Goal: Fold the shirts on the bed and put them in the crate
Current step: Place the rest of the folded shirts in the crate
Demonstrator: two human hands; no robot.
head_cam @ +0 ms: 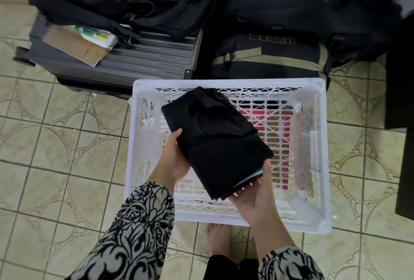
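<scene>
A tiled floor (56, 149) filled the frame, luggage along the top. Fingers of the left hand (173, 158) and right hand (253, 192) curled under the stack (215, 143), gripping its edges above the crate (313, 223) at centre. Lowering it level should keep the folds; layers beneath, probably shirts, might slip.
</scene>
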